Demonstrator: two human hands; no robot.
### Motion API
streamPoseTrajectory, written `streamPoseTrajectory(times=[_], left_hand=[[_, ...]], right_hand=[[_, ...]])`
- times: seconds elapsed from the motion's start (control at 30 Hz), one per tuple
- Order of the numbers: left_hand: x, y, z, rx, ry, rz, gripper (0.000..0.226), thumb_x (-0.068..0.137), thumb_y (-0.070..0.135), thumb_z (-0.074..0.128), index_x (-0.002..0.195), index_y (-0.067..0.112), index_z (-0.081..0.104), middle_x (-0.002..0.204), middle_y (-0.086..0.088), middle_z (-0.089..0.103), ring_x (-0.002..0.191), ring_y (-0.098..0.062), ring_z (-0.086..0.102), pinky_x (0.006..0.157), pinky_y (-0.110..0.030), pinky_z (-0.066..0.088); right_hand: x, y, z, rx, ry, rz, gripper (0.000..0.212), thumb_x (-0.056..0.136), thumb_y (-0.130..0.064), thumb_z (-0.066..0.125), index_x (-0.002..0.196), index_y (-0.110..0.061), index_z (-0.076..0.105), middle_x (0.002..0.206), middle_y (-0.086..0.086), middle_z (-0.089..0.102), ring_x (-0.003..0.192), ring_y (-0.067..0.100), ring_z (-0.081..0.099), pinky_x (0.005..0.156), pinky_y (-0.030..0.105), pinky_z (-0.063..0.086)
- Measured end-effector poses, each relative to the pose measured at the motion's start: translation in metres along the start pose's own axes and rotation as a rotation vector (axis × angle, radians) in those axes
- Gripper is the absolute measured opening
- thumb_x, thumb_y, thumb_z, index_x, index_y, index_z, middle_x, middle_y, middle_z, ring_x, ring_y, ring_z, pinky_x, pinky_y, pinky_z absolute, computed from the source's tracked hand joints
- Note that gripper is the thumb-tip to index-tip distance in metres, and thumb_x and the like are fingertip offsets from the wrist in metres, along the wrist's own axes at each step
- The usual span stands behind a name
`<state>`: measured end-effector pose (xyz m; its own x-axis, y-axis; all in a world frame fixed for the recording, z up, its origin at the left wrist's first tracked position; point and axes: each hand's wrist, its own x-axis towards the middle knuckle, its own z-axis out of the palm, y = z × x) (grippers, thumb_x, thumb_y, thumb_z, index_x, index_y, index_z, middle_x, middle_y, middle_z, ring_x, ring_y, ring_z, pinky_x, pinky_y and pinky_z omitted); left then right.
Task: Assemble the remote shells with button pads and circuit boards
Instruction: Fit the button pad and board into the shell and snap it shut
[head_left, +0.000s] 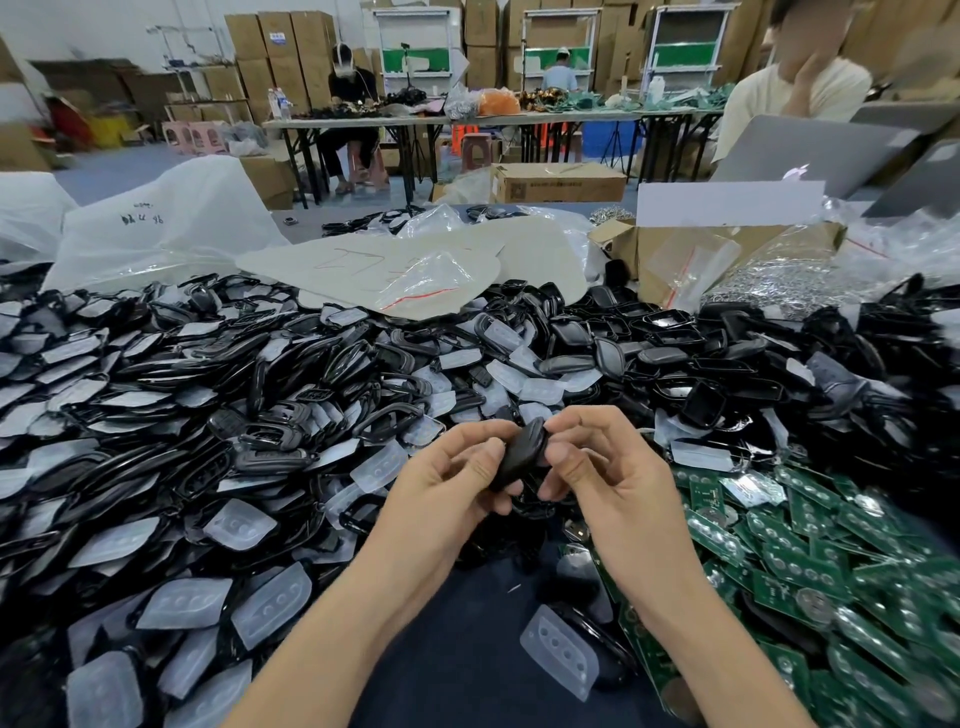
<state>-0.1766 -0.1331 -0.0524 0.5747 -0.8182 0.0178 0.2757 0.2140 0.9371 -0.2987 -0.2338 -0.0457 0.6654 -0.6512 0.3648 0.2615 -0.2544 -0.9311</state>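
Both the left hand (457, 470) and right hand (597, 467) pinched one black remote shell (522, 453) above the table, apparently mid-assembly, while heaps of shells (249, 395), button pads (270, 605) and circuit boards (810, 561) lay unassembled.

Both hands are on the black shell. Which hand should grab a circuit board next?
Right. The green circuit boards lie heaped just beside the right hand, while the left hand is on the far side from them, by the pads. The left hand can probably hold the shell alone.
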Motion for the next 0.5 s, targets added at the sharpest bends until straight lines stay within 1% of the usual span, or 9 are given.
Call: streamPoseTrajectory(times=[0.1, 0.17, 0.23, 0.3, 0.37, 0.43, 0.5], left_hand=[[0.0006, 0.0017, 0.0006, -0.099, -0.051, -0.075, 0.019, 0.084, 0.017, 0.063, 0.092, 0.017, 0.081, 0.083, -0.006, 0.068, 0.065, -0.014, 0.061, 0.055, -0.022, 0.049], [0.0005, 0.0032, 0.0015, -0.108, -0.052, -0.098, 0.020, 0.084, 0.017, 0.063, 0.092, 0.012, 0.081, 0.082, -0.006, 0.068, 0.061, -0.013, 0.058, 0.053, -0.022, 0.047], [0.0001, 0.0043, 0.0022, -0.100, -0.046, -0.094, 0.023, 0.086, 0.019, 0.061, 0.092, 0.009, 0.081, 0.082, -0.006, 0.068, 0.061, -0.012, 0.056, 0.052, -0.021, 0.045], [-0.0005, 0.0040, 0.0020, -0.082, -0.060, -0.068, 0.026, 0.089, 0.024, 0.061, 0.095, 0.009, 0.081, 0.084, -0.007, 0.068, 0.064, -0.011, 0.056, 0.054, -0.021, 0.047], [-0.0017, 0.0029, 0.0025, -0.067, -0.095, -0.033, 0.029, 0.091, 0.031, 0.065, 0.102, 0.009, 0.079, 0.090, -0.008, 0.069, 0.072, -0.012, 0.059, 0.061, -0.022, 0.050], [-0.0029, 0.0011, 0.0041, -0.056, -0.123, 0.005, 0.037, 0.084, 0.038, 0.071, 0.108, 0.010, 0.076, 0.091, -0.007, 0.069, 0.079, -0.013, 0.062, 0.066, -0.023, 0.051], [-0.0034, -0.0008, 0.0059, -0.046, -0.122, 0.040, 0.038, 0.081, 0.041, 0.073, 0.108, 0.015, 0.076, 0.091, -0.004, 0.070, 0.082, -0.012, 0.062, 0.068, -0.022, 0.051]], right_hand=[[0.0017, 0.0020, -0.0017, 0.029, 0.004, 0.025, 0.011, 0.085, -0.032, 0.070, 0.093, -0.039, 0.068, 0.086, -0.008, 0.066, 0.065, 0.010, 0.064, 0.070, 0.022, 0.055], [0.0027, 0.0033, -0.0023, 0.041, 0.007, 0.049, 0.015, 0.085, -0.028, 0.073, 0.092, -0.039, 0.065, 0.088, -0.010, 0.066, 0.067, 0.009, 0.063, 0.069, 0.021, 0.054], [0.0031, 0.0041, -0.0023, 0.045, 0.005, 0.064, 0.017, 0.080, -0.032, 0.075, 0.090, -0.039, 0.062, 0.087, -0.011, 0.066, 0.069, 0.009, 0.063, 0.069, 0.022, 0.055], [0.0030, 0.0045, -0.0021, 0.041, 0.015, 0.071, 0.019, 0.079, -0.034, 0.076, 0.088, -0.036, 0.060, 0.084, -0.010, 0.067, 0.069, 0.008, 0.064, 0.069, 0.023, 0.055], [0.0024, 0.0049, -0.0015, 0.025, 0.023, 0.067, 0.019, 0.082, -0.030, 0.077, 0.086, -0.035, 0.060, 0.081, -0.009, 0.068, 0.069, 0.008, 0.064, 0.070, 0.023, 0.055], [0.0009, 0.0053, -0.0001, 0.009, 0.010, 0.058, 0.021, 0.088, -0.021, 0.076, 0.085, -0.034, 0.061, 0.078, -0.006, 0.069, 0.069, 0.006, 0.064, 0.068, 0.021, 0.054], [-0.0006, 0.0057, 0.0008, 0.002, 0.008, 0.057, 0.023, 0.092, -0.015, 0.074, 0.086, -0.034, 0.062, 0.076, -0.005, 0.070, 0.069, 0.005, 0.064, 0.068, 0.019, 0.053]])
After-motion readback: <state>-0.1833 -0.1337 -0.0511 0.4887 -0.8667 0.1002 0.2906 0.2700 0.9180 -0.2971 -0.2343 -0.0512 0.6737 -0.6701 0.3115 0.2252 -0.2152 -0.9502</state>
